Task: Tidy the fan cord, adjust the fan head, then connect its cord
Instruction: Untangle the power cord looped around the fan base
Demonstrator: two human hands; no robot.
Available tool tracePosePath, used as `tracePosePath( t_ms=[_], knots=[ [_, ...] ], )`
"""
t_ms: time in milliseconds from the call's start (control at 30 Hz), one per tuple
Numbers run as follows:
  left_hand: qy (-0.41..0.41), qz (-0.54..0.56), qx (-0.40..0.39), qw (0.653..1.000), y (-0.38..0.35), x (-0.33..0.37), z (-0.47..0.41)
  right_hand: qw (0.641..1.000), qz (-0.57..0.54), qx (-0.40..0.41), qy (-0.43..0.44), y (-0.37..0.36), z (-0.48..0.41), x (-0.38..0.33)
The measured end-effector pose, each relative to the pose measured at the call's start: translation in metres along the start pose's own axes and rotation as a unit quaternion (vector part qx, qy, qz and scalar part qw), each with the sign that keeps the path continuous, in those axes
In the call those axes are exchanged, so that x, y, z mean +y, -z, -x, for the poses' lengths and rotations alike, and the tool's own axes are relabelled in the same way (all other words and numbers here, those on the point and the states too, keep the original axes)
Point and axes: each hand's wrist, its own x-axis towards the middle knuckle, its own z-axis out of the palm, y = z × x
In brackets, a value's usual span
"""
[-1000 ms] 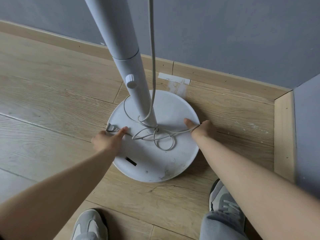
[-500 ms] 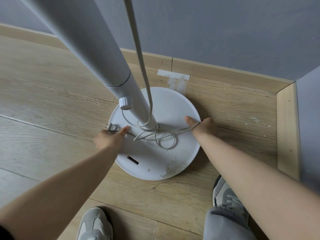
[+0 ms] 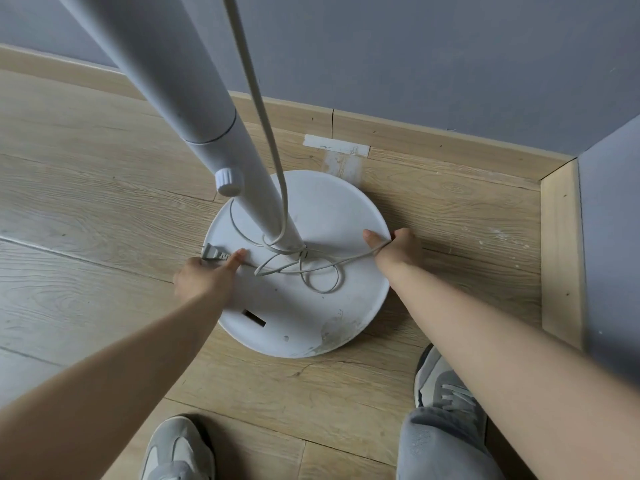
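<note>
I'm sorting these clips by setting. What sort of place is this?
Probably a room corner in a home, though that's a guess: wood-look plank floor, wooden baseboard under grey walls, and a white pedestal fan base standing on the floor.

Both forearms are seen bare, with no sleeves in view down to the left hand (image 3: pixel 204 280) and right hand (image 3: pixel 396 247). Grey trousers (image 3: pixel 446 445) are worn, with grey sneakers (image 3: pixel 176 452) panelled in a lighter tone; the laces appear off-white.
</note>
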Motion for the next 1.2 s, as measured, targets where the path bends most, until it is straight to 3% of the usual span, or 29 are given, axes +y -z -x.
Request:
tracePosePath(
  t_ms=[467, 1200],
  knots=[
    [-0.005, 0.008, -0.020, 1.000, -0.009, 0.007, 0.010, 0.999, -0.010, 0.002, 0.031, 0.018, -0.011, 0.004],
    [-0.021, -0.067, -0.034, 0.997, -0.038, 0.034, 0.025, 0.997, -0.030, 0.065, 0.038, 0.046, -0.024, 0.032]
  ],
)
